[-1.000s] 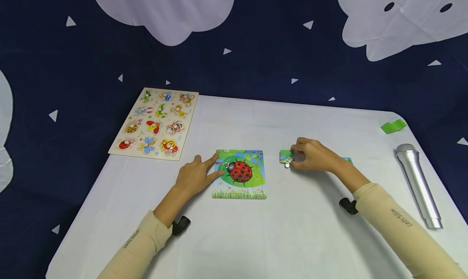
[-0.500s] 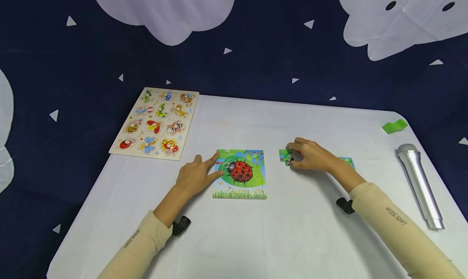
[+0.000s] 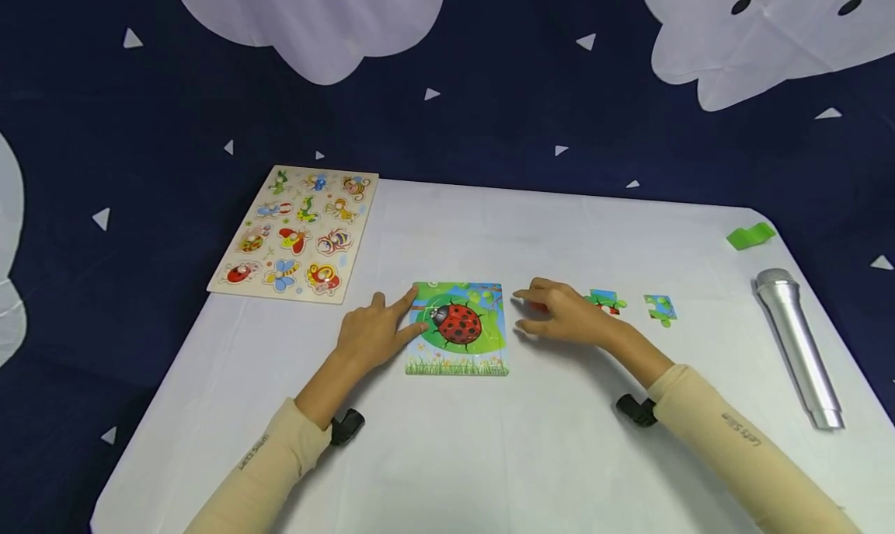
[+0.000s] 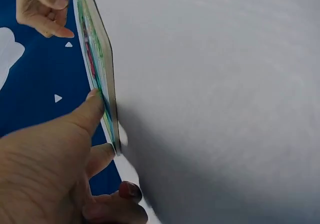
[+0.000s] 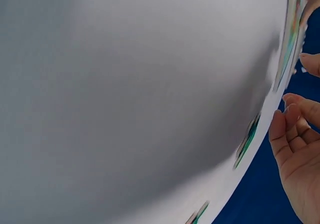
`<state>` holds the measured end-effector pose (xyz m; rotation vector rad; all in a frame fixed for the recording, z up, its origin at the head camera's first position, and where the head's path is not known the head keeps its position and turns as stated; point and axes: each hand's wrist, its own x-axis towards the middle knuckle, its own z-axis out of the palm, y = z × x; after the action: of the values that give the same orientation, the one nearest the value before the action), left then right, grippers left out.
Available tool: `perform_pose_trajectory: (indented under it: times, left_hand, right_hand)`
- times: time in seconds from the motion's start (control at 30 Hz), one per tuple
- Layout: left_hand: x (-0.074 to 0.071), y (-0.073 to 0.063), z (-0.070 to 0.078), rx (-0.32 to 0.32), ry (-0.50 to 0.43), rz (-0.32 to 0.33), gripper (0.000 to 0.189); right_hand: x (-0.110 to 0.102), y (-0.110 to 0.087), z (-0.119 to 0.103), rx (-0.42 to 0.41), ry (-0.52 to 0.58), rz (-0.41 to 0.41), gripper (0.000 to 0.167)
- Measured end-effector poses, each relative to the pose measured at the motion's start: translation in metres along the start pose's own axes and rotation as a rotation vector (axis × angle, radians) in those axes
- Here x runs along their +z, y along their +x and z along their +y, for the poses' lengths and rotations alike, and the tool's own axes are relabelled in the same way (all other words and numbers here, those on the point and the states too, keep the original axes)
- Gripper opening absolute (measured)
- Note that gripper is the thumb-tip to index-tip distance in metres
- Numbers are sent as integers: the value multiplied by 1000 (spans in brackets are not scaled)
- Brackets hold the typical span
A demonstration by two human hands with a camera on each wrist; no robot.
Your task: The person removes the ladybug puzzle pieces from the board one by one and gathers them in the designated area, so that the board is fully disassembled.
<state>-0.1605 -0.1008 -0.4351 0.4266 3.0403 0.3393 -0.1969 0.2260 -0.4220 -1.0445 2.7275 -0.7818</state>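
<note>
Head view shows the square ladybird puzzle (image 3: 457, 326) lying flat on the white table (image 3: 454, 456), its left edge touched by the spread thumb and forefinger of the left hand (image 3: 372, 333), while just beside its right edge the right hand (image 3: 562, 313) hovers with thumb and forefinger apart, gripping nothing. Right of the puzzle, past that hand, lie a partly covered puzzle piece (image 3: 604, 297) and, farther out, a separate puzzle piece (image 3: 660, 308). An insect board (image 3: 301, 260) lies beyond and left of the puzzle; a silver microphone (image 3: 799, 347) and green strip (image 3: 751, 236) lie well to its right.
</note>
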Motion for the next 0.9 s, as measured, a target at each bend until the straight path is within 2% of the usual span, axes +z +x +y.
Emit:
perform_pose_trajectory:
  times: [0.1, 0.2, 0.3, 0.43, 0.63, 0.77, 0.9]
  left_hand:
    - [-1, -1, 12, 6, 25, 17, 70]
    - [-1, -3, 30, 45, 46, 20, 70]
    - [3, -6, 47, 82, 92, -18, 73]
    - [7, -9, 64, 65, 156, -78, 78]
    - [10, -8, 70, 39, 205, -55, 78]
    - [13, -7, 70, 41, 201, -34, 77]
    - [16, -6, 70, 35, 178, -32, 79]
  right_hand:
    - [5, 5, -8, -5, 39, -13, 47]
    - [11, 9, -16, 1, 53, -39, 50]
    - [16, 12, -23, 18, 33, -67, 55]
    - [20, 12, -30, 36, -8, -77, 58]
    - [24, 11, -34, 22, -24, -44, 54]
    - [25, 10, -34, 5, -5, -21, 51]
    - [27, 10, -34, 35, 23, -3, 49]
